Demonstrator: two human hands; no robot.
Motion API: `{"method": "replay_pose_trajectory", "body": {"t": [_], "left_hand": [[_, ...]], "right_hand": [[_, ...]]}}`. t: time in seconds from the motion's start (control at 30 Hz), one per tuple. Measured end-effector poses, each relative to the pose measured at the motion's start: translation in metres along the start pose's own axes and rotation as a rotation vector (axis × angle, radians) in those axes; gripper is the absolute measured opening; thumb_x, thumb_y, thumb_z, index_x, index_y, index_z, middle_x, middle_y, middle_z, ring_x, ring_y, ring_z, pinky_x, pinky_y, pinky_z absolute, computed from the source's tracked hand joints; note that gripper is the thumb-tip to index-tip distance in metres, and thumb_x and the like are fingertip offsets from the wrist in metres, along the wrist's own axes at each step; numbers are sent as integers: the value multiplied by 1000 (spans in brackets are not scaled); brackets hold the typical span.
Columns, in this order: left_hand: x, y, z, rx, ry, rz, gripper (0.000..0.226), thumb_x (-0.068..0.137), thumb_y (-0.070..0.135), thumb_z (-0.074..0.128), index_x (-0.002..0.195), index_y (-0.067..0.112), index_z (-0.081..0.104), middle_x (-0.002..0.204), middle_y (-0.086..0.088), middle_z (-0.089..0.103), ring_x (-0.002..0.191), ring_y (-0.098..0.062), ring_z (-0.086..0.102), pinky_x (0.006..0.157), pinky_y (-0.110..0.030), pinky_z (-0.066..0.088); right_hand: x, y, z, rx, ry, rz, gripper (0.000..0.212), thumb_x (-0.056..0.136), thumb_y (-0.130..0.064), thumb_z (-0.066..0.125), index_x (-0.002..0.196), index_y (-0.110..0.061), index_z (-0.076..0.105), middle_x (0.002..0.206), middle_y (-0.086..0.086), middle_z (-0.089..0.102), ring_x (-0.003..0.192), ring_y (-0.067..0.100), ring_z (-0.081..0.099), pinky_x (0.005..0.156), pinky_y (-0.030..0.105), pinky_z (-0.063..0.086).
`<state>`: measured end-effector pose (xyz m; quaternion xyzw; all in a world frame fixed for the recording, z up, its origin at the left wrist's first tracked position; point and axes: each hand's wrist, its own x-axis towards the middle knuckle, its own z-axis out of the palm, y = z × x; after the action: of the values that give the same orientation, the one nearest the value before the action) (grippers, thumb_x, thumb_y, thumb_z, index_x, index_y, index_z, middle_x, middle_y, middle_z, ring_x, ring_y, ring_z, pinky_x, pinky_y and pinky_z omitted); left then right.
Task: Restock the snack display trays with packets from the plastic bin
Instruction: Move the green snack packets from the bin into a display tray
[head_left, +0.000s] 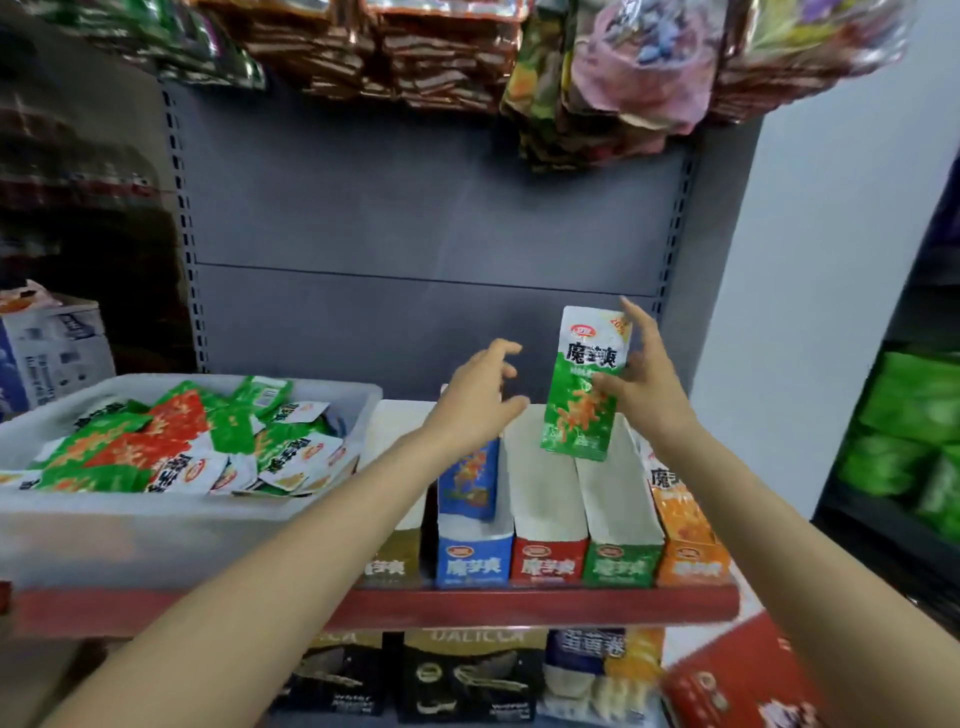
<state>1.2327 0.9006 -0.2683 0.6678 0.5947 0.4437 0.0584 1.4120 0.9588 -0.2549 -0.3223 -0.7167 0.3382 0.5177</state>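
My right hand holds a green-and-white snack packet upright, thumb on its front, just above the green display tray. My left hand hovers to the packet's left with fingers spread and holds nothing; it is over the blue tray, which has a blue packet in it. The red tray stands between them. An orange tray with packets sits at the right end. The clear plastic bin at left holds several green and red packets.
The trays stand in a row on a red-edged shelf, with a gold tray beside the bin. Bagged snacks hang overhead. Boxes fill the lower shelf. A cardboard box sits at far left, green bags at right.
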Motion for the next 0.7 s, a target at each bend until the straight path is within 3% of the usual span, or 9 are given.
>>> {"method": "replay_pose_trajectory", "body": {"t": [0.1, 0.23, 0.4, 0.53, 0.6, 0.7], "left_hand": [[11, 1, 20, 226, -85, 48, 58, 88, 15, 58, 141, 13, 33, 138, -8, 41, 128, -23, 37, 101, -28, 31], [31, 6, 35, 323, -217, 24, 59, 92, 13, 51, 146, 10, 27, 148, -10, 31, 136, -26, 28, 109, -32, 27], [52, 8, 48, 365, -392, -74, 50, 90, 4, 43, 139, 4, 35, 142, -16, 42, 130, -31, 38, 103, -35, 36], [63, 4, 54, 308, -462, -126, 45, 85, -1, 39, 129, 5, 48, 131, -11, 55, 123, -28, 49, 100, -37, 42], [65, 1, 56, 262, -474, -134, 49, 85, -4, 37, 132, 7, 49, 133, -8, 55, 125, -24, 49, 103, -35, 40], [65, 0, 57, 216, -443, -139, 48, 86, -4, 37, 130, 9, 51, 129, -6, 58, 122, -22, 51, 100, -32, 42]], "right_hand": [[5, 13, -21, -147, 51, 2, 81, 81, 14, 53, 124, -51, 31, 106, -2, 65, 92, 26, 67, 81, 54, 54], [10, 25, -31, -238, 34, -7, 78, 79, 13, 52, 123, -47, 30, 104, -1, 63, 89, 30, 66, 77, 56, 54], [18, 40, -23, -427, -80, 9, 58, 80, 8, 58, 122, -23, 33, 104, 4, 61, 84, 26, 63, 72, 39, 52], [26, 47, -20, -631, -182, 1, 28, 85, 1, 57, 109, -11, 49, 97, 4, 60, 85, 23, 56, 66, 29, 37], [31, 49, -20, -714, -208, -9, 14, 87, 0, 56, 98, -8, 59, 93, 5, 64, 83, 19, 56, 68, 23, 37], [40, 50, -21, -745, -226, -8, 12, 87, 0, 56, 91, -9, 62, 84, 1, 61, 78, 15, 54, 67, 19, 37]]}}
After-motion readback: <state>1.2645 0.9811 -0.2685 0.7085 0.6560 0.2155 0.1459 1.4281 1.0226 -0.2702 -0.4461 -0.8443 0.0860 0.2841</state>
